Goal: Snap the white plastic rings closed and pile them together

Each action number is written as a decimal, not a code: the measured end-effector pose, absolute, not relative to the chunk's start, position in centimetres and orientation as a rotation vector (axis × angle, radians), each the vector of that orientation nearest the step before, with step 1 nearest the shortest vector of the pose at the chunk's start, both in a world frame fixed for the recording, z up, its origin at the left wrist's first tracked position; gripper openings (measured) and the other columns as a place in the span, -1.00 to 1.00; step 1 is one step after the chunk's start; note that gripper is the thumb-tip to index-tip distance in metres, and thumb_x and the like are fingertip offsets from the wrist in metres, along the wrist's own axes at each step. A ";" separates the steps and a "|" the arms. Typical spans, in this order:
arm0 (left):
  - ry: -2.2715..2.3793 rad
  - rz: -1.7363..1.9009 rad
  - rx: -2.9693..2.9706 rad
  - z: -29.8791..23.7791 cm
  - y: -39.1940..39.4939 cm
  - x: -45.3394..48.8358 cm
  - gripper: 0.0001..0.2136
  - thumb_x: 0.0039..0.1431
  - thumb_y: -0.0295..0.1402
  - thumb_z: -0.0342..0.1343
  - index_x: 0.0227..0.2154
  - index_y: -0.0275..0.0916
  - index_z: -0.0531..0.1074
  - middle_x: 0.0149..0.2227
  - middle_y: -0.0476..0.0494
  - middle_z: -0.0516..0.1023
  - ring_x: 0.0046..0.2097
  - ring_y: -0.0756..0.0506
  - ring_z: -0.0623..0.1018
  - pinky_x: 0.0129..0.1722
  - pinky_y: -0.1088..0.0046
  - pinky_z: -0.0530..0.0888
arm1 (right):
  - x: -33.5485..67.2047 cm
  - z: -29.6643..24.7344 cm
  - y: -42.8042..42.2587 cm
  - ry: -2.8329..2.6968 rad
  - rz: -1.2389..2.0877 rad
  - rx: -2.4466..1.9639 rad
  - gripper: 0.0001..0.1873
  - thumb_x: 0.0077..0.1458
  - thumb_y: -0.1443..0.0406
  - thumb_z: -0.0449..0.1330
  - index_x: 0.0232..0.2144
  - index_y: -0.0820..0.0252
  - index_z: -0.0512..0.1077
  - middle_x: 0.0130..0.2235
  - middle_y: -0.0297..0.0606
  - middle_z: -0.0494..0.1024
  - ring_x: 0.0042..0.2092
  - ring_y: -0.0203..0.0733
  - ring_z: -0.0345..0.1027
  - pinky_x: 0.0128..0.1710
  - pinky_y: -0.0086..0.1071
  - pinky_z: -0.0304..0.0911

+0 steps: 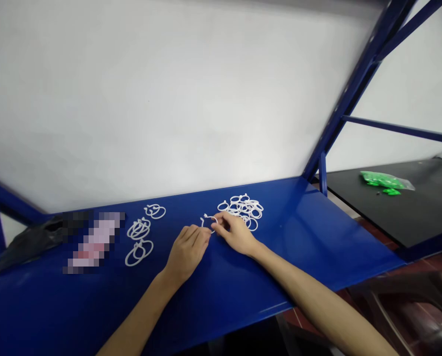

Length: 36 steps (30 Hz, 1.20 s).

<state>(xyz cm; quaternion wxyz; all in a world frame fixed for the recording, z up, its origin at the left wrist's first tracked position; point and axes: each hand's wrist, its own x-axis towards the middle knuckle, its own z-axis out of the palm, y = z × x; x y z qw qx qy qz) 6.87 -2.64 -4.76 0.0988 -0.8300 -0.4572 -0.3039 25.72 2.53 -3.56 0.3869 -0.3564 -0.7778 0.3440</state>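
My left hand [191,247] and my right hand [237,232] meet above the blue table, both gripping one white plastic ring [216,220] with knobbed ends. Its two ends stand apart at the top, so the loop is unfastened. Fingers of both hands are closed on it and hide its lower part. Just behind my right hand lies a pile of similar white rings [257,211], several of them overlapping. To the left of my left hand, more white rings lie in small groups: one at the back [156,211], a middle cluster [139,229] and a front group [139,252].
The blue table [261,287] backs onto a pale wall. A black bag [35,242] and a pixelated pinkish item [96,242] lie at its left. On the right are a blue metal frame [347,99] and a black table [376,212] with a bag of green pieces [384,180].
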 end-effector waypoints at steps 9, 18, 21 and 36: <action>-2.025 -1.645 -2.212 -4.8 -2.1 7.8 -0.74 0.28 -0.13 0.06 -0.17 -0.19 0.46 -0.21 -0.15 0.62 -0.27 -0.09 0.60 -0.27 0.36 0.52 | 25.3 -4.0 2.1 -1.865 0.856 -0.820 -0.76 0.31 0.24 0.09 -0.01 0.17 0.37 -0.42 -0.40 0.47 -0.39 -0.29 0.42 -0.34 -0.42 0.31; -2.066 -1.612 -2.358 -4.8 -2.2 6.8 -0.75 0.31 -0.16 -0.01 -0.31 -0.14 0.51 -0.36 -0.01 0.67 -0.33 -0.07 0.63 -0.28 0.43 0.49 | 25.2 -4.7 1.4 -2.096 0.600 -0.706 -0.80 0.37 0.26 0.03 -0.16 0.19 0.44 -0.26 -0.21 0.55 -0.26 -0.23 0.45 -0.22 -0.38 0.34; -2.032 -1.591 -2.365 -4.9 -2.2 6.6 -0.77 0.28 -0.23 0.02 -0.36 -0.12 0.54 -0.36 -0.03 0.66 -0.26 -0.09 0.63 -0.21 0.41 0.49 | 25.5 -4.6 1.4 -2.192 0.551 -0.665 -0.78 0.40 0.29 -0.01 -0.16 0.18 0.43 -0.26 -0.20 0.54 -0.24 -0.22 0.43 -0.18 -0.37 0.34; -1.893 -1.379 -2.447 -6.0 -1.6 6.3 -0.77 0.30 -0.32 0.01 -0.26 -0.12 0.59 -0.31 -0.05 0.53 -0.25 -0.07 0.58 -0.13 0.37 0.50 | 25.6 -5.3 1.9 -2.415 0.235 -0.679 -0.72 0.42 0.33 -0.10 -0.19 0.22 0.40 -0.30 -0.20 0.46 -0.29 -0.20 0.31 -0.27 -0.38 0.28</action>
